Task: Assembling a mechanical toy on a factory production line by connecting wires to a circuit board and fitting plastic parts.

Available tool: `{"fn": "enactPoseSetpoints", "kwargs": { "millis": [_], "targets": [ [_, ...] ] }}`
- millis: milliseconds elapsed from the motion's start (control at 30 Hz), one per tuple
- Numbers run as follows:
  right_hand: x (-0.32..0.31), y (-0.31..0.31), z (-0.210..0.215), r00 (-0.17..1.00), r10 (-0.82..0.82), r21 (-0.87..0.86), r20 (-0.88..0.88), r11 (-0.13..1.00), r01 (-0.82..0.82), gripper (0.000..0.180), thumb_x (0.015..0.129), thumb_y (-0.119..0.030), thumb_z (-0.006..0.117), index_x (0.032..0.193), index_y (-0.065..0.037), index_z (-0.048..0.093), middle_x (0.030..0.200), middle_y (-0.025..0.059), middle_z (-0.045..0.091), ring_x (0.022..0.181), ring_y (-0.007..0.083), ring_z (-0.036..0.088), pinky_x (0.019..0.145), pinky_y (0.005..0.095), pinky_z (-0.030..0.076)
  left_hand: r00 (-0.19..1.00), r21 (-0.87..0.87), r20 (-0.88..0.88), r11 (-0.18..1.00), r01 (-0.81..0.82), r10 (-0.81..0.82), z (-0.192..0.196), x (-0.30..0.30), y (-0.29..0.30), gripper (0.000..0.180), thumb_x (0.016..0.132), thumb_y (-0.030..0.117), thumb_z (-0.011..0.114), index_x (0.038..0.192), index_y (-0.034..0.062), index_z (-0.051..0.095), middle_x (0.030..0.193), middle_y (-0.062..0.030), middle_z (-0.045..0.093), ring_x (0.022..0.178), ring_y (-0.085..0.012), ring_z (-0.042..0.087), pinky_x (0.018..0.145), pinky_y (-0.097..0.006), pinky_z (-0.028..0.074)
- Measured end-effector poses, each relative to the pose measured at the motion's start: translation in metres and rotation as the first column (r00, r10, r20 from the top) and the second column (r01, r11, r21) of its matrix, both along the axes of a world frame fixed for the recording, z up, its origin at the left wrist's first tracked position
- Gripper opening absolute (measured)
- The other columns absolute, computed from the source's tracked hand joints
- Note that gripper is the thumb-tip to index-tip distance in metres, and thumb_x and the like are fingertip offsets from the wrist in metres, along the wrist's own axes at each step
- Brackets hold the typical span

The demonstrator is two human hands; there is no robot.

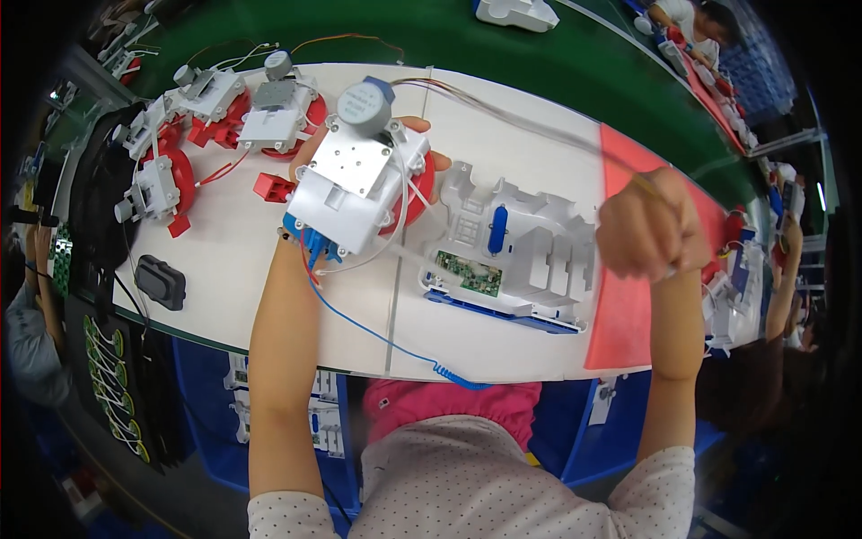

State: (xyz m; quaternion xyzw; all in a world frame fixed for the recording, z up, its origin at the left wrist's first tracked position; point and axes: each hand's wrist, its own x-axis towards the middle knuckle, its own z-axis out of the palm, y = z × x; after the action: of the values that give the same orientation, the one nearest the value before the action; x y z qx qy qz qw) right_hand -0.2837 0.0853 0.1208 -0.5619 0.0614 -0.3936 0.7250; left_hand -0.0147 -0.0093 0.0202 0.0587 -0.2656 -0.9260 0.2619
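Note:
My left hand [310,151] grips a white plastic motor assembly [337,202] from beneath, most of the palm hidden by it. The assembly carries a round grey motor [364,108], a metal plate and a red ring on its underside. From the motor's blue connector a bundle of wires [503,115] stretches right to my right hand [651,225]. That hand is a closed fist, slightly blurred, raised over the red mat and pulled away from the assembly. Between the hands lies an open white housing [539,242] with a green circuit board [469,273] and a blue oval part [497,230].
Several similar motor assemblies [280,112] with red rings sit at the table's left. A black box-shaped object [161,282] lies near the left edge. A blue coiled cord [453,374] runs from my left wrist strap. A red mat [620,323] covers the right side; other people work beyond.

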Motion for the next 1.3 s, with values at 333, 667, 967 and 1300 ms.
{"fn": "enactPoseSetpoints", "kwargs": {
  "millis": [333, 667, 967, 1300],
  "targets": [
    [-0.010, -0.017, 0.072, 0.986, -0.164, -0.098, 0.022, 0.981, 0.166, 0.014, 0.078, -0.014, 0.062, 0.076, -0.015, 0.048, 0.077, -0.0073, 0.051, 0.068, 0.0046, 0.045, 0.057, 0.0210, 0.036, 0.984, 0.038, 0.165, 0.996, -0.077, 0.070, -0.020, -0.015, 0.018, 0.075, 0.078, 0.058, 0.046, 0.116, -0.0069, 0.043, 0.089, -0.0158, 0.061, 0.076, -0.0211, 0.062, 0.066, -0.025, 0.050],
    [0.000, -0.070, 0.107, 0.962, -0.266, -0.269, -0.056, 0.932, 0.242, 0.008, 0.083, -0.018, 0.052, 0.082, -0.010, 0.049, 0.100, 0.0089, 0.042, 0.085, 0.0144, 0.046, 0.067, 0.0272, 0.042, 0.913, 0.119, -0.350, 0.957, 0.265, -0.210, 0.000, -0.002, -0.004, 0.082, 0.078, 0.049, 0.049, 0.124, -0.0139, 0.024, 0.098, -0.0372, 0.049, 0.082, -0.0434, 0.058, 0.062, -0.037, 0.054],
    [0.073, -0.050, 0.124, 0.926, -0.366, -0.417, -0.092, 0.859, 0.298, 0.017, 0.088, -0.021, 0.043, 0.089, -0.005, 0.049, 0.122, 0.0234, 0.034, 0.101, 0.0231, 0.048, 0.075, 0.0329, 0.047, 0.933, 0.189, -0.349, 0.982, -0.027, 0.093, -0.021, -0.002, 0.008, 0.072, 0.076, 0.055, 0.044, 0.125, 0.0043, 0.035, 0.108, -0.0264, 0.050, 0.080, -0.0407, 0.058, 0.053, -0.038, 0.053],
    [0.076, -0.038, 0.076, 0.818, -0.563, -0.440, -0.116, 0.767, 0.466, 0.018, 0.080, -0.023, 0.055, 0.076, -0.008, 0.046, 0.096, 0.0112, 0.048, 0.082, 0.0154, 0.049, 0.064, 0.0255, 0.040, 0.746, 0.359, -0.666, 0.884, 0.300, 0.017, -0.022, -0.014, 0.003, 0.080, 0.074, 0.057, 0.044, 0.134, 0.0092, 0.018, 0.137, -0.0231, 0.012, 0.106, -0.0516, 0.040, 0.075, -0.053, 0.049]
  ]
}}
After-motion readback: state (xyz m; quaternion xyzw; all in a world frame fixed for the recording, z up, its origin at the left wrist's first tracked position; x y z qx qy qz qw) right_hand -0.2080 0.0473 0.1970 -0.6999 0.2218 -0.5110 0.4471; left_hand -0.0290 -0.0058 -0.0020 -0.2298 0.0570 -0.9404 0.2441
